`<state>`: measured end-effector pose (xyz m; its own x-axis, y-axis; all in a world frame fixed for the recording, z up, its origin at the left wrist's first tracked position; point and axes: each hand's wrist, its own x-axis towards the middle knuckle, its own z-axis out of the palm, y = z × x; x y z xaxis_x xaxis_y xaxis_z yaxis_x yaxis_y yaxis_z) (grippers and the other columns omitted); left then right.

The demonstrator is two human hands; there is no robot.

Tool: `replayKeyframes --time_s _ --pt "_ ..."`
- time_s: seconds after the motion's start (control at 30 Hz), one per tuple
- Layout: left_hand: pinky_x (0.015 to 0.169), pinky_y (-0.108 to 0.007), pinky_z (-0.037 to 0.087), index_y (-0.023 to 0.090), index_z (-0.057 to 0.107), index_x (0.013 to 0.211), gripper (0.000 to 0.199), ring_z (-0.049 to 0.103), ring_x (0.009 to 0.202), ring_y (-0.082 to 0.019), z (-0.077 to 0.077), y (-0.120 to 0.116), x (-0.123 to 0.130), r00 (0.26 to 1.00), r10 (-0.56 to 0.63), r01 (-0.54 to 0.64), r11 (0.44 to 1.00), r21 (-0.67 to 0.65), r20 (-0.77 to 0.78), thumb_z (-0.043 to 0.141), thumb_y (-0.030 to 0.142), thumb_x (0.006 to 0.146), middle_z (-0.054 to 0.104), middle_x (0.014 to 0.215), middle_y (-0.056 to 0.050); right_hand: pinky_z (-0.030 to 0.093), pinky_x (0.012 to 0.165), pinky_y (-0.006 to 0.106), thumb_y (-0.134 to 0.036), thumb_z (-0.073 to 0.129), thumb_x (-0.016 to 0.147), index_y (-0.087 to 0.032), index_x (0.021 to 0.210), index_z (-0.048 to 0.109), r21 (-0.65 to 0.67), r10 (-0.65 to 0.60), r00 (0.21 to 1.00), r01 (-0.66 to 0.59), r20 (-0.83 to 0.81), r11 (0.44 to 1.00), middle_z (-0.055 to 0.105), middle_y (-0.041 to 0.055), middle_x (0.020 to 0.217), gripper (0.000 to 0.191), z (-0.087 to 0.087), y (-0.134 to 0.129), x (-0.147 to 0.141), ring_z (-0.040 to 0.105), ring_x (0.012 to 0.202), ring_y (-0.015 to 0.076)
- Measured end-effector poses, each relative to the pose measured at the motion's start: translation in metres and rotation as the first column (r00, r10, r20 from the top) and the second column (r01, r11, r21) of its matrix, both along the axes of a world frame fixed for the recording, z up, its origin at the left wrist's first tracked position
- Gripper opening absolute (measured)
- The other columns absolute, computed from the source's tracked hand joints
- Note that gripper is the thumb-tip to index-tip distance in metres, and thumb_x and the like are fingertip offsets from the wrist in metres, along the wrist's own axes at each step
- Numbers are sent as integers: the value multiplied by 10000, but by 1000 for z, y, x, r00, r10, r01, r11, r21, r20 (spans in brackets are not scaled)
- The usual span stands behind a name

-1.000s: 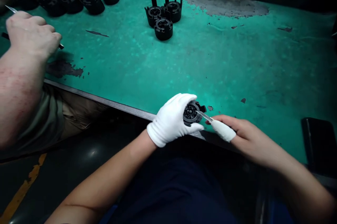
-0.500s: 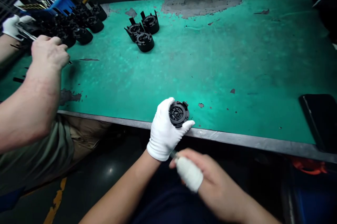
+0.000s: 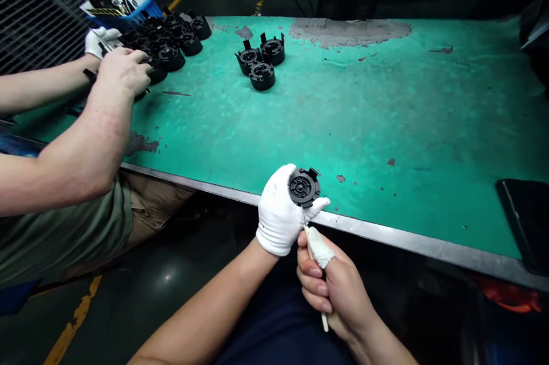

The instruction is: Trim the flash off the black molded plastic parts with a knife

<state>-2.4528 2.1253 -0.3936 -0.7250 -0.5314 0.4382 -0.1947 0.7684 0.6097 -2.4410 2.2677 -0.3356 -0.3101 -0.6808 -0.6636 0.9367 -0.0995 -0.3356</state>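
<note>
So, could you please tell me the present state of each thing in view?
Round black part: held, ribbed face upward
Slim tool: gripped, tip near the part's rim, contact unclear
Left hand: gloved, curled around the part
Right hand: bare except white thumb wrap, closed on the tool
Three black parts: standing close together
Green table: surface worn in patches
Blue bin: holding assorted items

the left hand (image 3: 278, 213) wore a white glove (image 3: 274, 233); the round part (image 3: 303, 187) it held was black. on the right hand (image 3: 330, 279), the thumb wrapping (image 3: 319, 248) was off-white and the tool handle (image 3: 325, 322) cream. the desk (image 3: 343, 119) was green, blotched with grey patches (image 3: 351, 32). the far left bin (image 3: 148, 6) was blue, the near left floor stripe (image 3: 75, 322) yellow.
</note>
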Motion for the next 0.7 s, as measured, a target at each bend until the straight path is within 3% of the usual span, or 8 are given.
replayKeyframes --time_s 0.13,0.23,0.3,0.43,0.5,0.57,0.63,0.7 --pt "1104 -472 511 150 482 1358 881 612 1250 -336 0 3 1 1000 -12 12 1000 -11 -17 826 637 710 625 1291 -183 170 334 120 -451 564 969 -238 876 554 -134 -115 980 93 -166 987 320 -96 578 233 11 12 -8 149 420 39" --pt "1138 -483 483 152 452 1399 853 584 1291 -328 7 -3 3 998 -63 63 997 45 -1 801 595 759 603 1336 -182 187 320 143 -497 479 1005 -252 844 554 -201 -388 841 335 -376 921 276 -92 549 303 27 30 -41 152 400 60" --pt "1184 -494 441 158 400 1469 883 521 1373 -325 17 -17 6 980 -193 188 977 98 51 801 539 780 546 1440 -181 202 315 149 -470 500 1000 -246 874 573 -118 -426 757 427 -496 896 314 -81 565 267 34 39 -65 207 401 63" --pt "1270 -463 323 242 302 1569 810 351 1511 -272 38 -68 14 824 -536 496 840 222 187 723 385 893 342 1639 -98 331 378 164 -410 596 959 -248 931 596 70 -275 720 409 -637 910 438 -59 619 164 28 50 -86 391 443 65" --pt "1292 -467 270 264 337 1559 708 327 1523 -257 42 -90 19 850 -505 456 848 270 152 666 334 936 340 1643 -68 357 407 181 -432 625 944 -266 1003 621 150 -159 702 357 -694 922 488 -57 640 176 17 52 -87 418 458 69" --pt "1291 -475 274 253 365 1543 666 347 1513 -259 42 -101 21 916 -399 363 865 347 35 652 322 946 367 1629 -79 364 421 200 -487 617 942 -284 1132 649 282 49 649 259 -759 924 549 -43 679 280 5 52 -90 426 473 76" --pt "1273 -472 319 240 361 1537 673 368 1503 -264 39 -102 21 946 -314 317 844 433 -79 663 332 942 370 1624 -101 454 510 242 -532 572 956 -284 1224 671 445 321 499 151 -805 883 658 8 804 378 -4 48 -98 547 585 117" --pt "1262 -479 340 241 353 1535 720 365 1503 -275 37 -97 17 955 -278 295 845 447 -106 703 365 918 356 1628 -113 549 756 326 -528 526 978 -286 1251 695 568 532 260 86 -806 819 736 62 1057 402 -9 40 -111 679 896 202"
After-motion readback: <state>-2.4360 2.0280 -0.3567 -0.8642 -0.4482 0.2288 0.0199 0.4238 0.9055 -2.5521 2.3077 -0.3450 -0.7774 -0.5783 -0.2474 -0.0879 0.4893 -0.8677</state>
